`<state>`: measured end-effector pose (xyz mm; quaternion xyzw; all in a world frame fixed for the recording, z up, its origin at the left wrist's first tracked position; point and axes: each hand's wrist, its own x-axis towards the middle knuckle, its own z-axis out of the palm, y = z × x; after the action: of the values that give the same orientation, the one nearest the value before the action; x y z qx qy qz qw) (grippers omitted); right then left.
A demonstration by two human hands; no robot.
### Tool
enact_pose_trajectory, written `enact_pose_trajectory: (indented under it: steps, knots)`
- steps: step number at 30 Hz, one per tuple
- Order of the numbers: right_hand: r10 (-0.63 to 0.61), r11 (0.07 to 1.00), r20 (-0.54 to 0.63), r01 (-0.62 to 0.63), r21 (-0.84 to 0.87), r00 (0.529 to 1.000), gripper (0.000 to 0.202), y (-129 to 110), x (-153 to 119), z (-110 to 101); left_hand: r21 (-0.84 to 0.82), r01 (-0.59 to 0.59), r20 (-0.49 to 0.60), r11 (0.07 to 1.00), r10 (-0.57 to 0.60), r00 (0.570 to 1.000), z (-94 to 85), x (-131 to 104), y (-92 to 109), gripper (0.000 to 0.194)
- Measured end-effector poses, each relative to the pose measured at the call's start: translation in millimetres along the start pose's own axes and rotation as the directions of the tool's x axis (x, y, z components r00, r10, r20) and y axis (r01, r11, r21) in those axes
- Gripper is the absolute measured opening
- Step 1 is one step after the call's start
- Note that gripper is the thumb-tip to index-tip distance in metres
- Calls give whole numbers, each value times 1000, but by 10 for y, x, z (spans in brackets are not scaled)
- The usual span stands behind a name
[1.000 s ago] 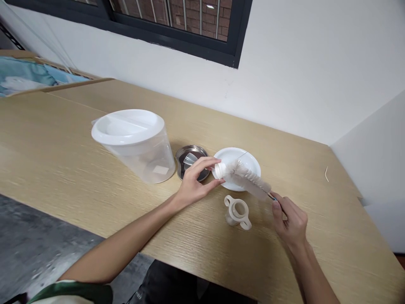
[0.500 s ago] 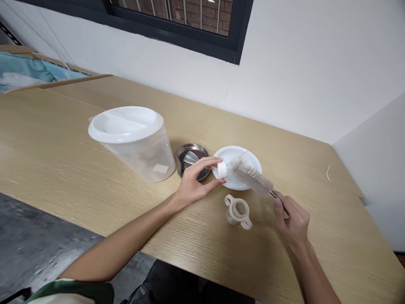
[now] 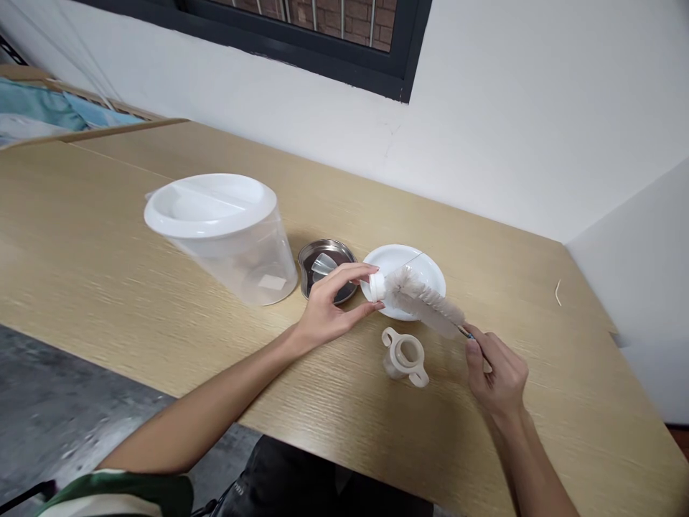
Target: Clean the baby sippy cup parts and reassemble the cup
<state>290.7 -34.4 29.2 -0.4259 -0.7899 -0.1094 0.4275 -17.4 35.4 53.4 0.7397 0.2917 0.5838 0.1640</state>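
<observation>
Between thumb and fingers my left hand (image 3: 336,305) pinches a small white bottle cap (image 3: 377,286), its side turned up. My right hand (image 3: 496,372) is closed round the thin handle of a bottle brush (image 3: 428,298) with pale bristles. The tip of the brush points at the cap and lies right by it; whether they touch I cannot tell. Behind both is a white plate (image 3: 401,253) with a thin wire or straw-like line across it. Nearer to me stands a translucent two-handled bottle holder (image 3: 406,357).
A clear pitcher (image 3: 231,262) with a white lid stands at the left. Beside it, a kidney-shaped metal tray (image 3: 328,248) holds a clear plastic piece (image 3: 323,266). A thin pale strip (image 3: 558,293) lies at the right. The wooden table (image 3: 484,445) meets the white wall behind.
The view has shifted slightly, so objects sit a little higher. Both hands keep their holds on the cap and the brush, which have barely moved.
</observation>
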Motion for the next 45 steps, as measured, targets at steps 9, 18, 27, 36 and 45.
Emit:
enact_pose_trajectory:
  steps: [9,18,27,36,45]
  knots:
    - [11,1000,-13,-11,-12,1000,28,-23,9,-11,75,-73,45,995,70,997,-17,8,52,49]
    - [57,997,-39,-59,-59,998,26,-22,15,6,38,-52,8,998,51,999,-8,-7,16,52]
    - [49,998,-8,-50,-37,999,27,-17,-7,22,-55,-89,18,994,90,996,-11,-31,20,56]
    - [-12,1000,9,11,7,1000,29,-35,11,-14,9,22,35,1000,-23,999,-8,-41,33,51]
    - [-4,1000,-7,4,-19,1000,30,-18,-13,-11,52,14,36,999,-16,999,-16,-32,45,51]
